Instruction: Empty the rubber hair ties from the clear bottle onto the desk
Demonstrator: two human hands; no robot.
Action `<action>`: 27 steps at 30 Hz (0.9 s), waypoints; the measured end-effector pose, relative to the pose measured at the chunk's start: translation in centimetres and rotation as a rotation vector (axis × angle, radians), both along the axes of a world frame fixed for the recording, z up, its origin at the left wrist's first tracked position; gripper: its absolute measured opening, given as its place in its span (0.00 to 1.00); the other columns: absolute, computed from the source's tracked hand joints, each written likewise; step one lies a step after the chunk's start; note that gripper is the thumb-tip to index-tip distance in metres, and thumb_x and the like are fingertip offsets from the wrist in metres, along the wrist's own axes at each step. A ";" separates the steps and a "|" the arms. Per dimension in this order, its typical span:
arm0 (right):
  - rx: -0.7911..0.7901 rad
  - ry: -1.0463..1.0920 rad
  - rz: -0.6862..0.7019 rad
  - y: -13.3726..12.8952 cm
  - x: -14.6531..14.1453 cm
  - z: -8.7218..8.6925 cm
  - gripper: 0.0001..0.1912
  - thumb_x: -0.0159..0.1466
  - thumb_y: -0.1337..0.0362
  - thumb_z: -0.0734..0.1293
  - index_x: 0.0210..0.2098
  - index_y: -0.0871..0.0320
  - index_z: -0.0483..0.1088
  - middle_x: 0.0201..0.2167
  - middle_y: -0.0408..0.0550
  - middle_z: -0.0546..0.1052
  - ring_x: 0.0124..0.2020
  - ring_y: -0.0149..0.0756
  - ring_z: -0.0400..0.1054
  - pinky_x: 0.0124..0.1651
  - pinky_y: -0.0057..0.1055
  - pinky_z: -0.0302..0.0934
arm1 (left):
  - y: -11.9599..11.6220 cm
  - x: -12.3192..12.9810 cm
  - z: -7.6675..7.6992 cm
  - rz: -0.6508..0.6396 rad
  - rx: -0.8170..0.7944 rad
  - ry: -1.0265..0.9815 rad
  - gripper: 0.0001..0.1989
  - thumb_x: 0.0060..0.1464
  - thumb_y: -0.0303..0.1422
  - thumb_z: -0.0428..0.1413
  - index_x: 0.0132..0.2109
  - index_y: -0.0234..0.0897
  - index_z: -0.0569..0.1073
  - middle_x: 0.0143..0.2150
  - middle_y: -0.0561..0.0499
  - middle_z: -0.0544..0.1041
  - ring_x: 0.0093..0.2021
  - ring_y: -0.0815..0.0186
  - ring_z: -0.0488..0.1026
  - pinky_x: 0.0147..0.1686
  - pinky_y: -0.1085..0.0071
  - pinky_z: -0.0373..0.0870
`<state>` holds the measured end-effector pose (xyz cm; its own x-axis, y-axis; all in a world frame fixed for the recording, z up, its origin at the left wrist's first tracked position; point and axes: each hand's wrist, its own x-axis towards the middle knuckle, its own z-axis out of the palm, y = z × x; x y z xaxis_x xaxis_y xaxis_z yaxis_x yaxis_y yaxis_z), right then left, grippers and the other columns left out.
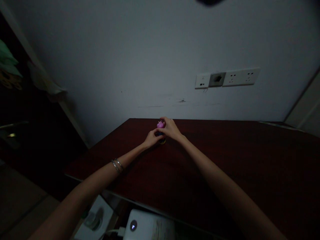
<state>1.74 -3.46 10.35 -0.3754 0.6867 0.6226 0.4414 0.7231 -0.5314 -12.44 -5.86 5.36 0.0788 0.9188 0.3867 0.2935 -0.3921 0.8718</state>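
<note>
Pink-topped object [160, 125], small and dark below with a yellowish base, is held upright over the far part of the dark red bench [212, 173]; contact with the surface is unclear. The left hand [151, 138] grips the dark lower part; the right hand [171, 128] curves its fingers around the top. Bracelets [117, 165] circle the left forearm. Sockets [235, 77] line the pale wall [150, 50] beyond.

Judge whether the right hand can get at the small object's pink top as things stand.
Probably yes: the right hand is at the pink top, and the left hand sits lower on the small object, leaving that top free.
</note>
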 end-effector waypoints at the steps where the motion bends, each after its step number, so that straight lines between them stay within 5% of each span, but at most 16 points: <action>1: -0.003 0.003 0.003 0.1 0.0 -0.1 0.30 0.50 0.61 0.69 0.51 0.61 0.63 0.39 0.53 0.73 0.41 0.39 0.65 0.44 0.38 0.58 | 0.1 -0.1 -0.1 -0.006 -0.010 -0.004 0.17 0.39 0.30 0.62 0.40 0.31 0.72 0.37 0.45 0.76 0.38 0.63 0.72 0.42 0.65 0.66; 14: -0.121 0.048 0.076 1.1 0.1 -0.1 0.34 0.49 0.62 0.70 0.54 0.65 0.63 0.37 0.52 0.76 0.36 0.36 0.70 0.43 0.34 0.62 | 0.1 -0.6 0.3 -0.140 -0.060 -0.010 0.22 0.41 0.32 0.61 0.46 0.30 0.71 0.44 0.43 0.75 0.43 0.62 0.71 0.46 0.63 0.65; 20: -0.141 -0.023 0.201 1.5 0.7 -0.1 0.32 0.53 0.63 0.67 0.57 0.61 0.59 0.47 0.55 0.72 0.46 0.38 0.67 0.49 0.36 0.59 | 0.0 -0.6 0.8 -0.146 -0.062 0.000 0.20 0.41 0.31 0.61 0.44 0.29 0.71 0.43 0.42 0.75 0.42 0.61 0.71 0.45 0.63 0.65; 27: 0.117 -0.247 -0.066 -0.4 -0.6 1.0 0.32 0.51 0.54 0.69 0.53 0.59 0.61 0.46 0.59 0.68 0.49 0.49 0.59 0.46 0.43 0.58 | 0.2 -0.2 0.2 -0.121 -0.047 -0.006 0.14 0.40 0.30 0.61 0.37 0.28 0.73 0.38 0.44 0.76 0.38 0.63 0.72 0.43 0.64 0.66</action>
